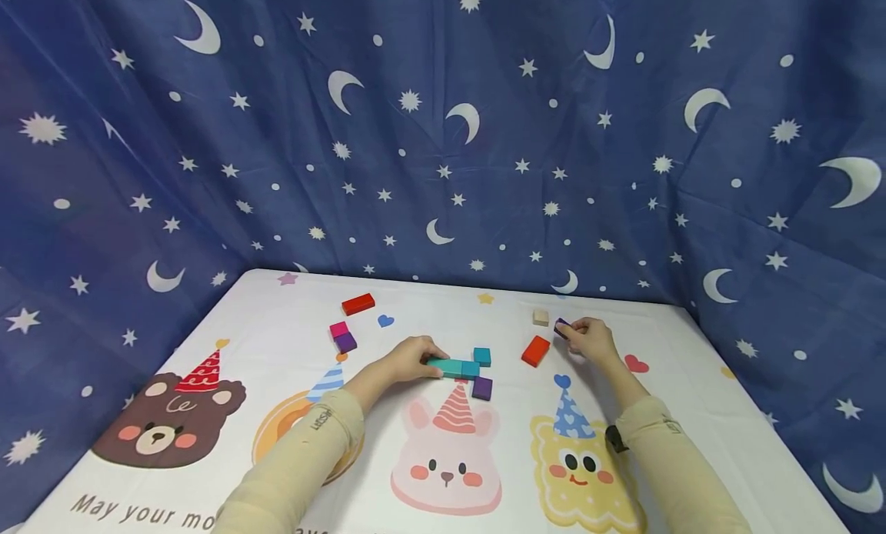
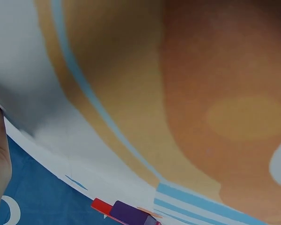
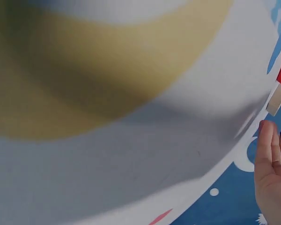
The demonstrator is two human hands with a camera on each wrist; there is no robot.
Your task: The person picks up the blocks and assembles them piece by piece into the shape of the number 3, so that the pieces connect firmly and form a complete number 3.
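Observation:
In the head view my left hand (image 1: 410,360) holds the left end of a long teal block (image 1: 451,368) between thumb and fingers. A blue-teal block (image 1: 470,370) lies against its right end. Another blue block (image 1: 481,356) sits just behind, and a purple block (image 1: 482,388) just in front. My right hand (image 1: 590,340) pinches a small dark purple block (image 1: 562,328) at the back right. Beside it are a beige block (image 1: 541,317) and a red block (image 1: 536,351). The right wrist view catches part of the right hand (image 3: 271,173) at its edge.
Farther left on the white printed tablecloth (image 1: 304,318) lie a red block (image 1: 358,304), a pink block (image 1: 338,329) and a purple block (image 1: 345,342). A dark blue curtain (image 1: 415,211) with moons and stars hangs along the table's back and sides.

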